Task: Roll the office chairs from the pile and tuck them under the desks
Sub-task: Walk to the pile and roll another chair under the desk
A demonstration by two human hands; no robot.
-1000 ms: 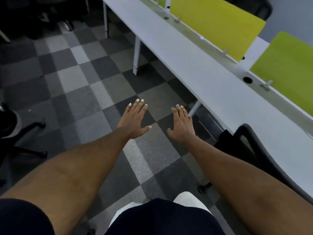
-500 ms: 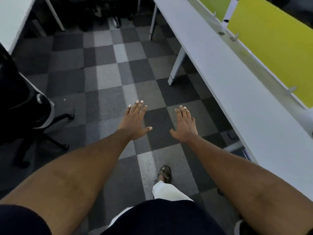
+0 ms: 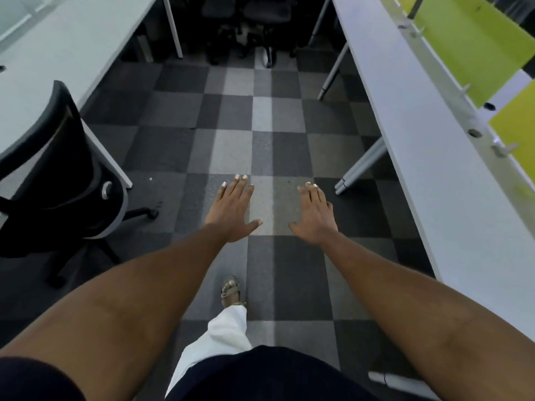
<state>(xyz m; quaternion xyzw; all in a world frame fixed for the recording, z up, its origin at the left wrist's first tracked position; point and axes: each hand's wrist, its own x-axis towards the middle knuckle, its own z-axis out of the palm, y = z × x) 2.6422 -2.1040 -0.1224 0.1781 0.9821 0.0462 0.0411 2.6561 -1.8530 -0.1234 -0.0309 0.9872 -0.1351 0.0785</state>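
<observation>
- Hands free: left hand and right hand spread flat over the floor, grasping nothing.
- One black mesh-backed office chair stands against the left white surface — seemingly placed.
- The dark pile of office chairs waits at the aisle's far end, well apart — fetching remains.

Floor and partitions, head view.
Checkered grey carpet tiles in light and dark squares cover the aisle; yellow-green divider panels stand upright at far right, a round cable hole just beside them.
</observation>
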